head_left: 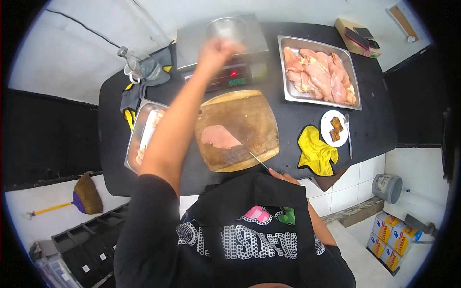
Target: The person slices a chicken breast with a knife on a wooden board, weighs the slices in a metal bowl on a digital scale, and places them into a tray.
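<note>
My left hand (218, 52), smeared by motion, reaches over the front of a digital scale (192, 41) and close to the round metal bowl (233, 25) on its platform. Whether its fingers hold anything is unclear. Near the table's front edge, my right hand (284, 176) grips a knife (258, 160), its tip resting at the cutting board's lower right. A pale pink piece of raw chicken (220, 137) lies flat on the wooden cutting board (261, 113). Behind my left forearm, a metal tray (132, 144) with some light pieces is partly hidden.
A metal tray (283, 57) of raw chicken breasts stands at the back right. Nearer are a white plate (328, 134) with browned pieces, a fork (349, 139) and a yellow cloth (317, 151). At the far left stand a glass bottle (128, 57) and a grey-yellow cloth (129, 100).
</note>
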`<state>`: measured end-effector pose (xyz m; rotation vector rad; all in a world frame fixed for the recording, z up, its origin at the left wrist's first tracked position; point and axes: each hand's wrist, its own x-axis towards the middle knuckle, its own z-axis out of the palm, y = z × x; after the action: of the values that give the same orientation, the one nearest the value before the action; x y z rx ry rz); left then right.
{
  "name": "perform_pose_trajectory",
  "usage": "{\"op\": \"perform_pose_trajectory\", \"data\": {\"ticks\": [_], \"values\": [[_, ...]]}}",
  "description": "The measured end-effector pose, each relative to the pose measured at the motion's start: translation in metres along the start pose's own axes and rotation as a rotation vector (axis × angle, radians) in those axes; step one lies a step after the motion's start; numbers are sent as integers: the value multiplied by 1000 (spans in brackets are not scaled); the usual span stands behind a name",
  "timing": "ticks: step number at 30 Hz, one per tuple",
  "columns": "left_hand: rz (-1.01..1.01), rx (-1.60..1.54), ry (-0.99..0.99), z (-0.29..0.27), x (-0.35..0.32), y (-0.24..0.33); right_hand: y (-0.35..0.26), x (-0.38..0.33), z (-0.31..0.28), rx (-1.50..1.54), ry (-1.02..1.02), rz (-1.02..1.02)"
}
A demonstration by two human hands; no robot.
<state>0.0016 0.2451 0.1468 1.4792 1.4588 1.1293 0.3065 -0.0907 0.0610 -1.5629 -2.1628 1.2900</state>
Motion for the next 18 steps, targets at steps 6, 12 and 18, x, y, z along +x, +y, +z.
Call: {"op": "perform_pose_trajectory", "data": {"ticks": [6, 12, 18], "values": [[-294, -16, 74, -14, 11, -8, 21, 0, 12, -42, 40, -101], [-127, 356, 60, -35, -83, -125, 13, 3, 5, 56, 15, -20], [-244, 453, 116, -70, -125, -131, 19, 6, -1, 114, -25, 15]]}}
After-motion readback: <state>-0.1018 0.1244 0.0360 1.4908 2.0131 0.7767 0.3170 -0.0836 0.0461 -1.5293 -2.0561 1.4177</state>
